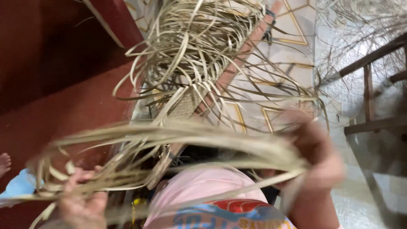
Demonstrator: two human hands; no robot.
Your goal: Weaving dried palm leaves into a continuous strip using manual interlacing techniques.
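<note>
A long bundle of pale dried straw strips (169, 140) stretches across the lower view, blurred by motion. My right hand (316, 159) is closed around its right end. My left hand (82, 199) grips the loose left ends near the bottom left. Beyond the bundle lies a partly woven straw mat (186, 101) with many loose strips (190, 46) curling off it, resting along a reddish wooden board (237, 59). My pink shirt (203, 195) fills the bottom middle.
A patterned tiled floor (292, 46) lies under the weaving. Dark red steps (55, 72) run along the left. A wooden frame (369, 85) stands at the right beside more loose straw (352, 25). A bare foot (4, 163) and light blue cloth (19, 184) show at the left edge.
</note>
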